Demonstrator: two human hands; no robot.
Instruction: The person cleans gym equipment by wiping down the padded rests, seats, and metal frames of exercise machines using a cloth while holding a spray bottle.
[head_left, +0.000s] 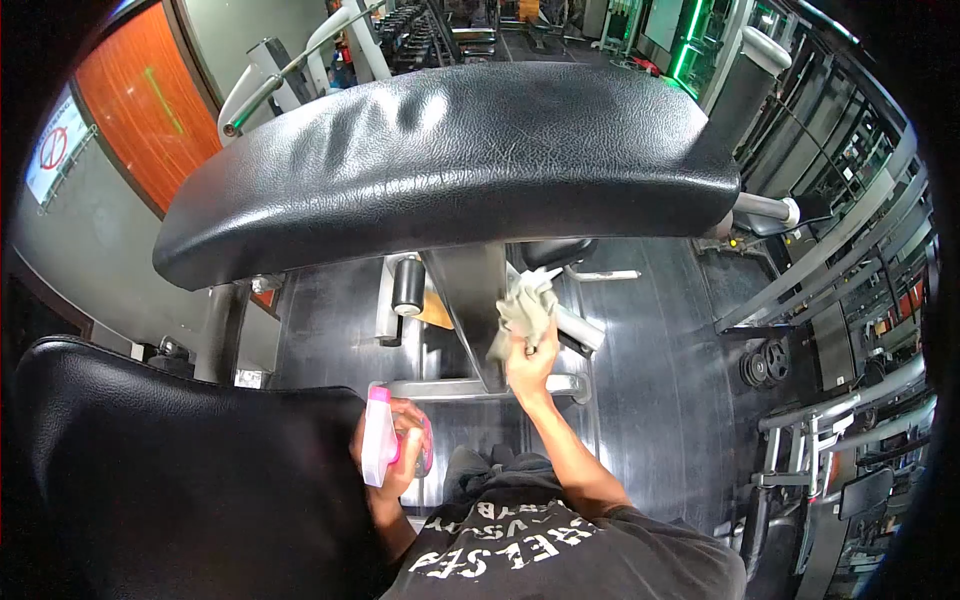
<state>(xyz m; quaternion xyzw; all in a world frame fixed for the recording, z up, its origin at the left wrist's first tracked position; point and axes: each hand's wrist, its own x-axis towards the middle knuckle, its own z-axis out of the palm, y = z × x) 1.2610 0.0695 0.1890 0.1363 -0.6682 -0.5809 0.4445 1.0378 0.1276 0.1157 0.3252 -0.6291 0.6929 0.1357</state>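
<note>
My left hand (402, 455) is closed around a spray bottle with a pink and white trigger head (378, 440), low beside the black seat back. In my right hand (530, 365) is a crumpled pale cloth (528, 308), its folds bunched above my fingers. That hand is in front of the grey metal post (468, 300) of the machine, just below a long black padded cushion (450, 160). Whether the cloth touches the post I cannot tell. Bright light reflects off the wrinkled top of the cushion.
A black padded backrest (200, 480) fills the lower left. Below the cushion are a black foam roller (408, 287) and a metal base bar (440, 389). Weight plates (765, 362) and metal frames stand at the right. A dumbbell rack (405, 40) is at the back.
</note>
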